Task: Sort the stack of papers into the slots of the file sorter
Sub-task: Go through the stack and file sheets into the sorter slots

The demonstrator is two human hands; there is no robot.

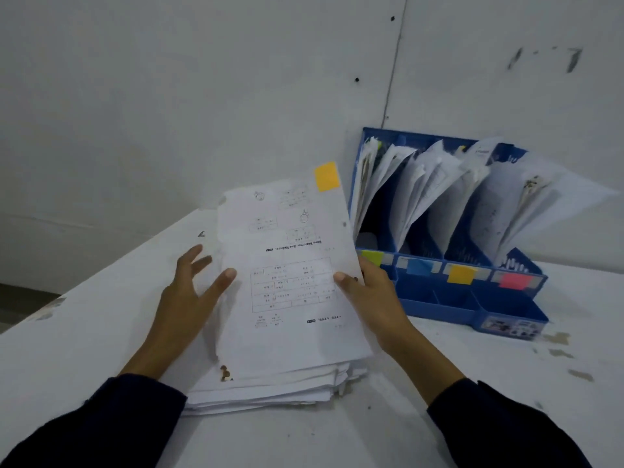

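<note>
A thick stack of papers (270,383) lies in the lower middle of the frame on a white table (84,332); its sheets are thin, white and ragged along the left edge, with brown stains at the lower left corner. The top sheet (290,265) is lifted and tilted toward the camera, printed with tables and small drawings, and carries a yellow sticky tab (326,176) at its upper right corner. The right hand (371,298) pinches this sheet at its right edge, thumb on the printed face and fingers behind. The left hand (189,292) is spread with straight fingers, its thumb tip touching the sheet's left edge and holding nothing.

At the right of the frame stands a blue plastic file sorter (472,298) with slanted dividers, its slots already holding loose, fanned sheets. Its front lip bears coloured labels from left to right: green (371,256), blue (418,266), yellow (461,274) and pink (515,280).

The tabletop is worn, with chipped grey patches toward the lower right and left edge. Behind it rises a plain whitish wall (169,96) with a vertical seam and dark marks. Bare table lies between stack and sorter, and in front of the stack
</note>
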